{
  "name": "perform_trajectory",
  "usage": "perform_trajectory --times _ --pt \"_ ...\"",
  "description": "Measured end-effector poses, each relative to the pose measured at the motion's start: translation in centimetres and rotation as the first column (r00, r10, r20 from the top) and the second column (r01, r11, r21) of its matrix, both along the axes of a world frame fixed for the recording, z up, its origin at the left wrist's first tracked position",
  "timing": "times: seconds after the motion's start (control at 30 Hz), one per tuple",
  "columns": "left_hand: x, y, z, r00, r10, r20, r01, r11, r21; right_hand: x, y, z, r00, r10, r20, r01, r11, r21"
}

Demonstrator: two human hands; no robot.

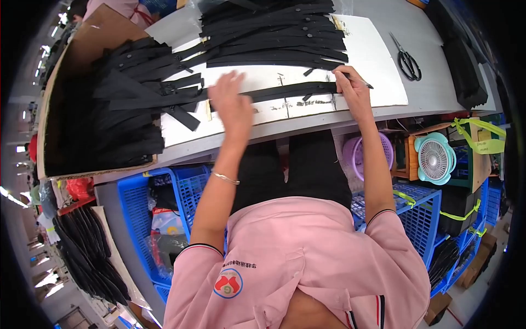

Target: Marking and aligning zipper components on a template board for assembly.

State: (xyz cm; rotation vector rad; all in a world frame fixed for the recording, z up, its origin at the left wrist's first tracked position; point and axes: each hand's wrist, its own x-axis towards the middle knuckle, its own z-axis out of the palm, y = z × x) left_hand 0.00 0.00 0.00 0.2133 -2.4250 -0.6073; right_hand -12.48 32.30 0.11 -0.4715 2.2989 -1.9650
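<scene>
A black fabric strip (pixel 290 90) with a small tab lies straight across a white board (pixel 383 82) that bears dark marks. My right hand (pixel 355 96) is at the strip's right end, closed around a slim dark pen (pixel 361 82) whose point faces right. Over the strip's left end is my left hand (pixel 231 104), its fingers blurred by motion; whether they grip the strip I cannot make out. Many similar black strips (pixel 274 38) lie side by side on the board's far part. More fill a cardboard box (pixel 98 33) on the left in a loose heap.
Black-handled scissors (pixel 408 64) lie right of the board, with a black stack (pixel 463 71) beyond. Below the table edge are blue crates (pixel 137 219), a purple basket (pixel 356 156) and a turquoise fan (pixel 435 158). Another person in pink (pixel 123 10) is at the far left.
</scene>
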Motion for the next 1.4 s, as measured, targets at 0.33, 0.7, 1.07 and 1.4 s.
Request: perform_trajectory --times 0.33,0.7,1.07,1.4 --pt "1.9 -10.8 0.4 0.976 0.143 0.164 -0.110 0.975 -0.194 0.5 -3.9 2.4 0.833 0.062 -0.550 0.302 0.783 0.544" --pt "0.8 -0.9 7.0 0.917 -0.387 0.098 0.356 0.904 0.238 -0.3 -4.7 2.0 0.913 -0.221 -0.343 0.306 0.927 0.216" --pt "-4.2 9.7 3.3 0.851 -0.494 0.180 0.450 0.861 0.238 10.2 -3.4 0.6 0.698 0.030 -0.715 0.408 0.805 0.432" --pt "2.8 6.0 1.7 0.962 -0.202 0.183 0.208 0.978 -0.014 7.2 2.4 -0.2 0.741 0.017 -0.671 0.465 0.708 0.532"
